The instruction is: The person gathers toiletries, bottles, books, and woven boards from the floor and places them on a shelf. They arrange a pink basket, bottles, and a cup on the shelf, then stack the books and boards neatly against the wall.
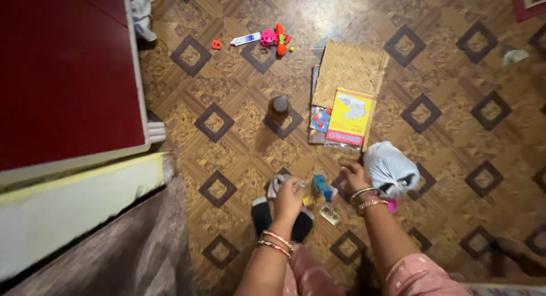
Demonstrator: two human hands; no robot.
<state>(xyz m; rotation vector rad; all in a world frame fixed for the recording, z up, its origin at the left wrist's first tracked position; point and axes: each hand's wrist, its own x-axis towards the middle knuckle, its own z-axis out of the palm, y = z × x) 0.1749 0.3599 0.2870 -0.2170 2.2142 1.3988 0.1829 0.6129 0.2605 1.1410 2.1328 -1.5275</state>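
Observation:
My left hand point(289, 196) reaches down to a small pile on the patterned floor, closed over a grey cloth point(277, 183) that lies on a dark garment point(264, 216). My right hand point(355, 175) rests on the floor with its fingers spread, touching a white plastic bag point(389, 168). Between the two hands lie a small blue object point(322, 187) and a clear wrapper point(330, 214). Both wrists wear bangles.
A brown jar point(279, 108) stands further out on the floor. Beside it lie a woven mat point(348, 65) and a yellow booklet point(350, 117). Small plastic toys point(276, 38) and a white tube point(245, 39) lie beyond. A red bed point(62, 68) borders the left.

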